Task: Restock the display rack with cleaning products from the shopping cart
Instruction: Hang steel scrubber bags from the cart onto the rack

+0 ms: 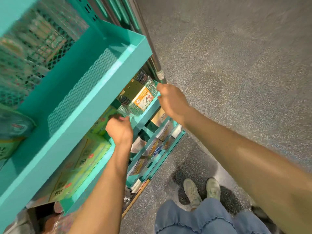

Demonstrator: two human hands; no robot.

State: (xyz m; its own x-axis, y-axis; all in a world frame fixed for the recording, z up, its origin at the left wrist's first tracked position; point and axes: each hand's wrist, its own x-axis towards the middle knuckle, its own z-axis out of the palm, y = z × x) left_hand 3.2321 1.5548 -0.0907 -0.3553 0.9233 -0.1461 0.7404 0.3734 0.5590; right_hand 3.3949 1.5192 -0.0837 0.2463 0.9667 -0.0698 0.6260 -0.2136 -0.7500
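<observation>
Upper tray: the teal display rack (94, 92) filled the left side, its top tray lined with mesh and blurred by head motion; nothing legible sat in it.
Green boxes: on the shelf below lay a row of yellow-green cartons (81, 168), flat and close together, stiff-looking card.
Left hand: the left hand (119, 130) reached in under the upper tray, fingers curled up at the near bottom edge of the scourer pack; whether they truly pinched it or only steadied it could not be told, since the fingertips were hidden and blurred.
Task item: the scourer pack (137, 97), a bundle of green mesh pads with an orange-and-white label, sat tilted at the right end of the middle shelf, above the lower shelf's small cartons (157, 142).
Handling: judged light, soft and springy, not fragile; the wrapper looked slick, so a hold across both short ends, squeezing gently, would likely serve better than a pinch on the label.
Right hand: the right hand (172, 102) was closed round the lower part of a metal pole (152, 53) beside the rack, just right of the pack and not clearly touching it.
Floor: grey speckled floor (236, 65), pale shoes (200, 190) and blue hem below.
</observation>
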